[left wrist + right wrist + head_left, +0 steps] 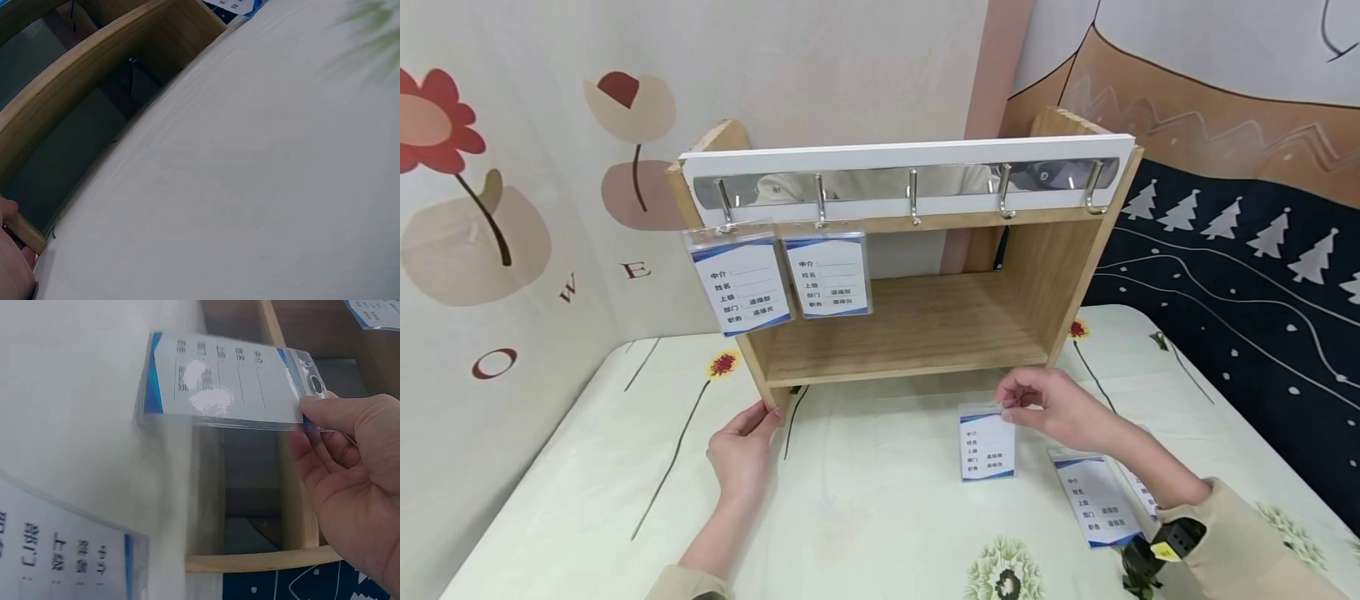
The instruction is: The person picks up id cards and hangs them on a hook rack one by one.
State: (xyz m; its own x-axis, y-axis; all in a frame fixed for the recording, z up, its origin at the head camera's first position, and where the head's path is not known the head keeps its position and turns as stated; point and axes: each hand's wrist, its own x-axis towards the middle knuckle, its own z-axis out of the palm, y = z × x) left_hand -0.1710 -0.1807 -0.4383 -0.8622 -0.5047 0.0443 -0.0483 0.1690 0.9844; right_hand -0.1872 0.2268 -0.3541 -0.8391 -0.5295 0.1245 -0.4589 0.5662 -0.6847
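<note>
A wooden shelf (895, 325) with a row of several metal hooks (913, 197) along its white front rail stands on the bed-like surface. Two badge holders (743, 283) hang from the two leftmost hooks. At the shelf's lower left corner, my left hand (743, 454) grips the wooden leg between thumb and fingers; the left wrist view catches only part of that hand (15, 262). Another badge holder (987, 446) is pinched at its top edge by my right hand (1063, 408), in front of the shelf's lower right. In the right wrist view, the thumb covers one corner of this badge holder (219, 381).
More badge holders (1097, 500) lie on the flowered white cloth (880, 517) under my right forearm, partly hidden by it. Behind the shelf hangs a printed curtain (865, 75), with a dark tree-patterned cloth (1225, 283) at the right.
</note>
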